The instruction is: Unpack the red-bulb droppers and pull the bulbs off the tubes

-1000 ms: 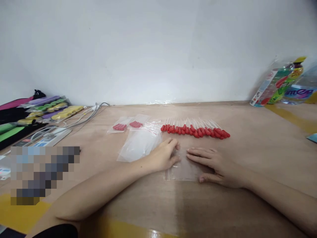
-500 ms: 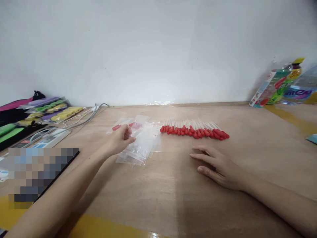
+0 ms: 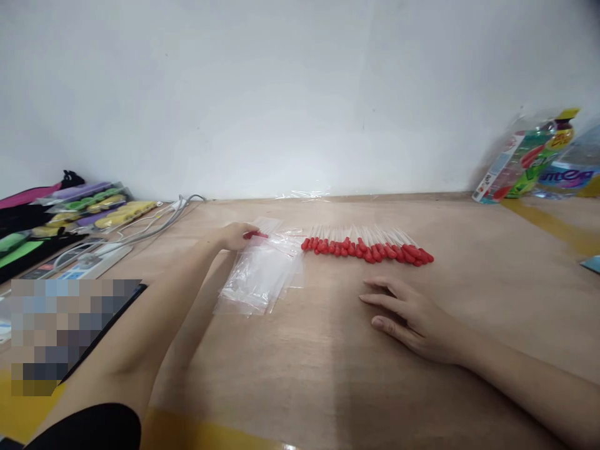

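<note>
My left hand (image 3: 237, 236) reaches to the far edge of some clear plastic bags (image 3: 257, 269), beside red pieces (image 3: 255, 235) that show at its fingertips. Its fingers are mostly hidden, so whether they grip anything cannot be made out. Right of the bags lies a row of thin pale sticks with rounded red ends (image 3: 365, 248); their red ends point toward me. My right hand (image 3: 405, 315) rests low over the wooden table (image 3: 300, 375), in front of the row, with its fingers apart and nothing in them.
Packs of yellow, green and purple items (image 3: 103, 206) lie at the far left. Near them are cables (image 3: 173, 219), a power strip (image 3: 103, 262) and a blurred dark-edged device (image 3: 75, 331). Drink bottles (image 3: 529, 159) stand at the back right, by the wall (image 3: 300, 94).
My left hand has moved away from me, off the top of the bags to their far left edge, over the red pieces. My right hand has hardly moved.
</note>
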The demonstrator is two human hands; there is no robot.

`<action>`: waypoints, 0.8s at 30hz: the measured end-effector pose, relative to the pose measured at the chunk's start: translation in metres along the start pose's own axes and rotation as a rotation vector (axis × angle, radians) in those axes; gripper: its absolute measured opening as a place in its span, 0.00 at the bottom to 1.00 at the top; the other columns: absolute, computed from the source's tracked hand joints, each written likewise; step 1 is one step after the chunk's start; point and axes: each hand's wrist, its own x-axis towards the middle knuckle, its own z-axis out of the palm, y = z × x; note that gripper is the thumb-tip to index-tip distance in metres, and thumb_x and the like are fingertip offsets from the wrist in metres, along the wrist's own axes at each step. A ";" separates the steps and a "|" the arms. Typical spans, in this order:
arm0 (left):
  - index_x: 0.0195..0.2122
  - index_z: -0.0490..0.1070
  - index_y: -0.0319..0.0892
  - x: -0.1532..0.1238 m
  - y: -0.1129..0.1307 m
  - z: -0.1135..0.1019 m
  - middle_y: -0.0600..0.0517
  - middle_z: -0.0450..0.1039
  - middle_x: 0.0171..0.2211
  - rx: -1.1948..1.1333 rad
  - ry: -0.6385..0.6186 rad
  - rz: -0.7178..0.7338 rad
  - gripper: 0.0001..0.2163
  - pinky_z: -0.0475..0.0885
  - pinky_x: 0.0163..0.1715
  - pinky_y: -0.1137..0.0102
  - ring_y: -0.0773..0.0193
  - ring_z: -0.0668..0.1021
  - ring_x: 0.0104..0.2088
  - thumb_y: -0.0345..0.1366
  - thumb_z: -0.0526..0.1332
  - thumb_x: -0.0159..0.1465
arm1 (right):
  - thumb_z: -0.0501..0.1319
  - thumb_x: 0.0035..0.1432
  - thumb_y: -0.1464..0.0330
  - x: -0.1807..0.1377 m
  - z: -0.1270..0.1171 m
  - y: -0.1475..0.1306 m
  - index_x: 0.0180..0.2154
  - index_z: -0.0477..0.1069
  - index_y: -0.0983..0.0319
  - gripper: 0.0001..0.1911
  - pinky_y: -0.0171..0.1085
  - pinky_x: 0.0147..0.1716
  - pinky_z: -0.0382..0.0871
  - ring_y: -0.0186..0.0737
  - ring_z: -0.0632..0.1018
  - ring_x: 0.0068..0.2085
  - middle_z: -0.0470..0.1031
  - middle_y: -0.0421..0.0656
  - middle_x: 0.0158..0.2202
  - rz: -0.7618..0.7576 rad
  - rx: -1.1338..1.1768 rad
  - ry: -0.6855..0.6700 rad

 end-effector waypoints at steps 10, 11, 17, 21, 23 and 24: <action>0.42 0.67 0.37 0.014 -0.015 0.011 0.45 0.72 0.39 0.111 0.033 0.032 0.14 0.66 0.39 0.69 0.58 0.74 0.39 0.32 0.51 0.54 | 0.52 0.59 0.62 0.000 0.001 0.000 0.50 0.67 0.59 0.18 0.48 0.50 0.65 0.46 0.66 0.53 0.61 0.51 0.54 -0.010 -0.013 0.015; 0.40 0.67 0.37 0.016 -0.015 0.013 0.44 0.71 0.38 0.123 0.052 0.029 0.13 0.66 0.39 0.69 0.57 0.73 0.39 0.33 0.51 0.55 | 0.52 0.59 0.62 0.000 0.001 0.000 0.50 0.67 0.59 0.18 0.48 0.49 0.65 0.46 0.67 0.53 0.61 0.51 0.54 -0.009 -0.014 0.016; 0.31 0.68 0.40 0.023 -0.015 0.016 0.46 0.68 0.34 0.145 0.104 0.072 0.08 0.65 0.35 0.69 0.58 0.73 0.34 0.37 0.52 0.58 | 0.52 0.59 0.62 0.001 0.000 -0.001 0.50 0.66 0.60 0.18 0.47 0.50 0.65 0.46 0.67 0.53 0.61 0.51 0.54 -0.017 -0.024 0.014; 0.29 0.67 0.41 0.026 -0.016 0.016 0.48 0.68 0.36 0.115 0.170 0.064 0.08 0.64 0.35 0.71 0.61 0.73 0.34 0.37 0.52 0.59 | 0.52 0.60 0.62 0.000 -0.001 -0.002 0.50 0.66 0.60 0.18 0.47 0.49 0.65 0.46 0.66 0.53 0.61 0.51 0.54 -0.012 -0.028 0.010; 0.29 0.67 0.41 0.027 -0.016 0.015 0.48 0.68 0.36 0.090 0.228 0.021 0.08 0.64 0.34 0.71 0.61 0.73 0.34 0.37 0.51 0.59 | 0.52 0.60 0.62 0.000 -0.001 -0.002 0.50 0.66 0.60 0.18 0.48 0.49 0.65 0.46 0.66 0.53 0.61 0.51 0.54 -0.014 -0.025 0.010; 0.30 0.66 0.41 0.028 -0.016 0.014 0.48 0.69 0.36 0.075 0.262 -0.009 0.08 0.64 0.34 0.71 0.61 0.73 0.35 0.37 0.51 0.60 | 0.52 0.60 0.62 0.000 -0.001 -0.003 0.50 0.66 0.60 0.18 0.47 0.49 0.65 0.46 0.66 0.53 0.61 0.52 0.54 -0.016 -0.022 0.009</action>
